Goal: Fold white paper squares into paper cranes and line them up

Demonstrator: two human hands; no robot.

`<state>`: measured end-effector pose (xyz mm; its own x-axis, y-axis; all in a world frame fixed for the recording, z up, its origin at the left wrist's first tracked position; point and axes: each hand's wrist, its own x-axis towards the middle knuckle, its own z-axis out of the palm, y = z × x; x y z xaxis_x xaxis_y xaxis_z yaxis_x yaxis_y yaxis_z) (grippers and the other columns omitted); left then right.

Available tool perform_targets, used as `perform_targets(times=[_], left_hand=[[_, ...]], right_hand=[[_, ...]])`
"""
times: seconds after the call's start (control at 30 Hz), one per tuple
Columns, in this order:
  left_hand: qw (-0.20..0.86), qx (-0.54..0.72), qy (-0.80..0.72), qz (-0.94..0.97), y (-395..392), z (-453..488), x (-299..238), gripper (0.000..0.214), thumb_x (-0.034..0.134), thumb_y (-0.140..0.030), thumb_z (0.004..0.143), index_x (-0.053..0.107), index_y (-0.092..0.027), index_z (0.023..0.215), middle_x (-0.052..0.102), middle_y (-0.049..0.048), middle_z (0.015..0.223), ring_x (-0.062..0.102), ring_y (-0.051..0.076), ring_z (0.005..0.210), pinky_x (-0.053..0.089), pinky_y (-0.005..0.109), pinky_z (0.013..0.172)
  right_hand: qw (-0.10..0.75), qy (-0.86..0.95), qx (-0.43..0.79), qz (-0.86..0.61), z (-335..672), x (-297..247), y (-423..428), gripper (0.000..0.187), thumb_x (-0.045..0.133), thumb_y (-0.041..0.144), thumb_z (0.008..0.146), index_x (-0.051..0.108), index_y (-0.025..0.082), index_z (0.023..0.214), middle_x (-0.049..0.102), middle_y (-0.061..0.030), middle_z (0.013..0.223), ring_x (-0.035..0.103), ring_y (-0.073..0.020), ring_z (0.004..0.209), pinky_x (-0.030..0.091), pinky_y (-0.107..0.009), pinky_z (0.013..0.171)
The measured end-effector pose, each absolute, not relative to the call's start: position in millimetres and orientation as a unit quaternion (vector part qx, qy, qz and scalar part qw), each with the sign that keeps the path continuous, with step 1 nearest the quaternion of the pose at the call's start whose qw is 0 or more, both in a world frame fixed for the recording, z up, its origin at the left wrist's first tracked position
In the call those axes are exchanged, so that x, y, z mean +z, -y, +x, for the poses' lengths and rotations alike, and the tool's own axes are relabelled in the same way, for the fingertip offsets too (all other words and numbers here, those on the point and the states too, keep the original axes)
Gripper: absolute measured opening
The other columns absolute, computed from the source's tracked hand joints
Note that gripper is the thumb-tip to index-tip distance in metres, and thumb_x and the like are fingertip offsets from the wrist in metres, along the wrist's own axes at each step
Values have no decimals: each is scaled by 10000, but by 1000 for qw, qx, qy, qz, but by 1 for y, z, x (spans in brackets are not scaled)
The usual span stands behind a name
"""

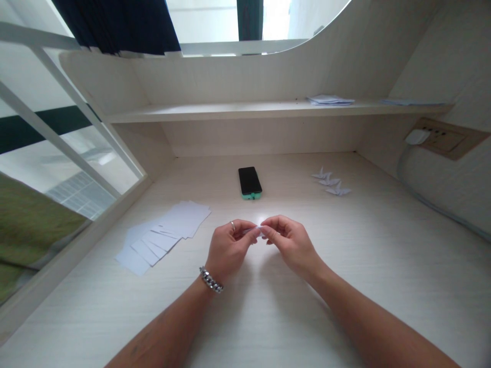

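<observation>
Between my two hands is a small folded white paper (260,231), mostly covered by my fingers. My left hand (231,247), with a ring and a chain bracelet at the wrist, pinches its left side. On its right side, the thumb and fingers of my right hand (293,243) are closed in a pinch. Both hands meet just above the desk. Loose white paper sheets (164,232) lie fanned out to the left of my left hand. Beyond my right hand stand three folded paper cranes (329,182) in a close group.
A black phone (250,181) with a green edge lies ahead of my hands on the pale desk (245,327). Stacked paper (330,100) rests on the shelf (230,110). At right, a white plug (417,136) sits in the wall socket (447,138), its cable (433,205) running down.
</observation>
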<state>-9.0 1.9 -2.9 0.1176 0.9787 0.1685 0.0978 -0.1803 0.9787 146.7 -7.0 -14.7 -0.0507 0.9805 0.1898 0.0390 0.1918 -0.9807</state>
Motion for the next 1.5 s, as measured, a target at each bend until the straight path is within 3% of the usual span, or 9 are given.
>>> perform_targets(times=[0.43,0.63,0.83,1.1,1.5], left_hand=[[438,480,-447,616,-2,-9,1,163,737,-286,735,686,-133,749,710,51,702,670,160,658,539,243,622],[494,499,-426,570,-2,-7,-4,193,765,-263,701,704,-133,830,735,52,764,680,157,690,550,244,653],[500,506,-427,558,-3,-8,-5,172,773,-244,690,695,-121,780,719,45,690,667,145,640,536,233,616],[499,511,-388,583,2,-7,-6,189,773,-281,701,687,-134,784,720,41,717,678,153,684,537,239,649],[456,538,-411,578,3,-6,1,141,767,-255,701,705,-134,733,695,30,662,639,131,614,525,226,597]], right_hand=[[501,581,466,-442,150,-14,6,216,661,377,807,666,163,833,672,-39,753,613,-170,703,489,-289,627],[522,557,459,-455,149,-16,3,218,662,363,800,642,148,769,633,-23,666,582,-148,622,489,-292,610],[520,552,491,-429,150,-16,3,230,698,356,762,656,153,862,668,-43,747,620,-174,700,511,-299,618],[523,602,394,-458,150,-8,11,129,676,292,792,674,163,794,658,-25,699,601,-157,657,482,-288,619],[548,578,452,-402,149,-12,8,193,685,340,788,666,169,874,670,-44,821,612,-166,741,517,-294,634]])
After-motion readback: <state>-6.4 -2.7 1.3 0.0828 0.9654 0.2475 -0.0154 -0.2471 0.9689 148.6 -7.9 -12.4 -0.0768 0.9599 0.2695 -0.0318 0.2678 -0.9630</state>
